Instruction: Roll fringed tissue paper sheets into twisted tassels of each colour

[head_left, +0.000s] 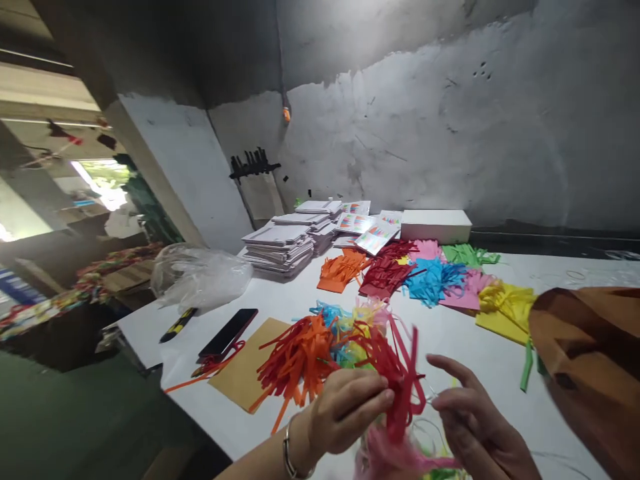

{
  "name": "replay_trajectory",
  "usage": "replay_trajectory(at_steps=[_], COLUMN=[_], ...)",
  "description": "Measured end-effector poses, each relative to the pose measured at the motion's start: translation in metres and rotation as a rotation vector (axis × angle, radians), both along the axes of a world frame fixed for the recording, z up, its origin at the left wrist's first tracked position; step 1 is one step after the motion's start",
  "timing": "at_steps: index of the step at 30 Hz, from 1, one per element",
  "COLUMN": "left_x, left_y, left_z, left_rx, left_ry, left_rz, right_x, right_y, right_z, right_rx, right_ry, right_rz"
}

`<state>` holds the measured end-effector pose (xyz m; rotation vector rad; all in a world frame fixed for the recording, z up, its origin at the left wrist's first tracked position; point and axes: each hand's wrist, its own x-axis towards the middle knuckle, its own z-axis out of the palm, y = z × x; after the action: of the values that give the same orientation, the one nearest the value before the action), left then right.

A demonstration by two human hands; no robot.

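The left hand, with a metal bracelet at its wrist, is closed with curled fingers around a bunch of red strips, whose loose ends stick up and outward above the grip. Taking the left hand as the clock's centre, that bunch sits at three o'clock, between the two hands. Pink strips lie between four and five o'clock, blurred.

The right hand is also at three o'clock, farther out, its forefinger raised clear of the thumb and the other fingers bent. A pale thread shows by the thumb tip; I cannot tell whether it is pinched there.

At ten o'clock an orange-and-red bundle of strips rests partly over a tan sheet on the white surface. Farther out along ten are a phone, a yellow-and-black knife and a clear plastic bag. Paper stacks rise at eleven. Orange fringed paper lies at twelve, with printed cards beyond. A white box stands at one o'clock, and yellow fringed paper lies at two.
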<state>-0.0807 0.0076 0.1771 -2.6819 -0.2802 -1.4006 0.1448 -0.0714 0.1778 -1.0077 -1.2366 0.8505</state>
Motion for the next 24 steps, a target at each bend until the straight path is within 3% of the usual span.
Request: replay_trajectory(at_steps=[4, 7, 9, 12, 14, 19, 24], left_x=[0.015, 0.019, 0.023, 0.033, 0.039, 0.047, 0.048], left_y=[-0.019, -0.034, -0.044, -0.054, -0.057, -0.062, -0.066], left_z=[-0.006, -0.003, 0.002, 0.004, 0.002, -0.008, -0.011], left_rx=[-0.137, -0.451, -0.687, -0.97, -1.109, -1.28, -1.324], left_ry=[-0.02, -0.131, -0.168, -0.172, -0.224, -0.474, -0.543], left_rz=[-0.049, -0.019, -0.003, -0.084, -0.115, -0.114, -0.138], right_x=[0.003, 0.005, 0.003, -0.002, -0.005, -0.009, -0.018], right_y=[-0.001, -0.008, -0.013, -0.021, -0.026, -0.04, -0.05], right_z=[0.006, 0.002, 0.001, 0.001, 0.0, -0.011, -0.013], right_rx=[0.146, 0.166, 0.163, 0.185, 0.136, -0.159, -0.152], right_ry=[-0.17, -0.248, -0.25, -0.197, -0.13, -0.022, -0.143], right_rz=[0.073, -0.016, 0.004, 0.089, 0.042, -0.165, -0.202])
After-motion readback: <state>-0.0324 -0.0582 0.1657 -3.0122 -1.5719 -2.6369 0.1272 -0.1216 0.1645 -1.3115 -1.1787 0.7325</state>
